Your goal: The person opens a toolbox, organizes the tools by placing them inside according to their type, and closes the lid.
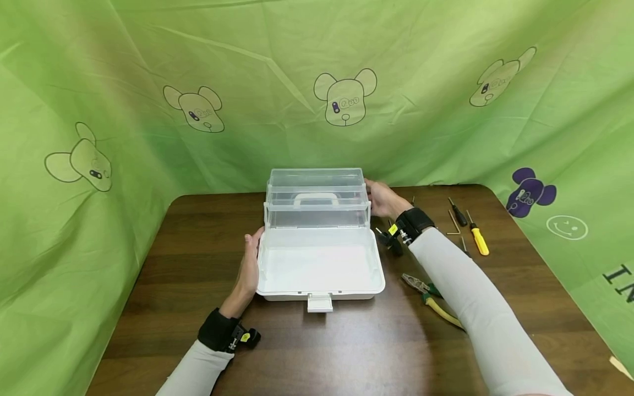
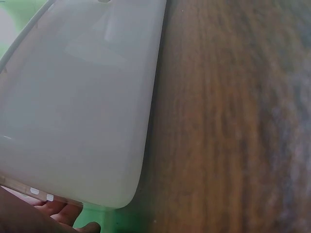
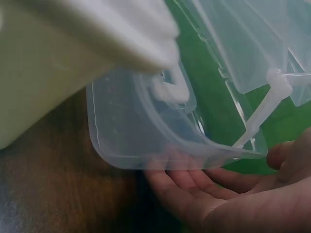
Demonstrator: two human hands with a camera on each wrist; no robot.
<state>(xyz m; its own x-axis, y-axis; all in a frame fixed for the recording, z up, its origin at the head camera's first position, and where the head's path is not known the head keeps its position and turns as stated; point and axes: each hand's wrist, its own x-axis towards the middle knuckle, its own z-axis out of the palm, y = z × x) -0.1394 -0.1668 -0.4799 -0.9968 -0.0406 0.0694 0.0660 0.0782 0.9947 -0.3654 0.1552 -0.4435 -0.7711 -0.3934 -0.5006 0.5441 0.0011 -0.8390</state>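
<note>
A toolbox stands open on the table, its white base (image 1: pixel 321 269) toward me and its clear lid (image 1: pixel 317 219) tipped back behind it. Inside that lid are clear stepped trays (image 1: pixel 297 190); the lid's white handle (image 1: pixel 315 196) shows through. Along the base's left side lies my left hand (image 1: pixel 250 267), fingers near the rear corner. In the left wrist view, its fingertips (image 2: pixel 73 213) show past the base's end. My right hand (image 1: pixel 381 199) touches the lid's right side. The right wrist view has its long fingers (image 3: pixel 180 191) against the clear plastic, thumb apart.
Pliers (image 1: pixel 416 282) with yellow and green handles lie right of the base, partly under my right sleeve. Farther right are a hex key (image 1: pixel 454 223), a black-handled screwdriver (image 1: pixel 460 218) and a yellow-handled screwdriver (image 1: pixel 479 241). Green cloth (image 1: pixel 277 137) hangs behind the table.
</note>
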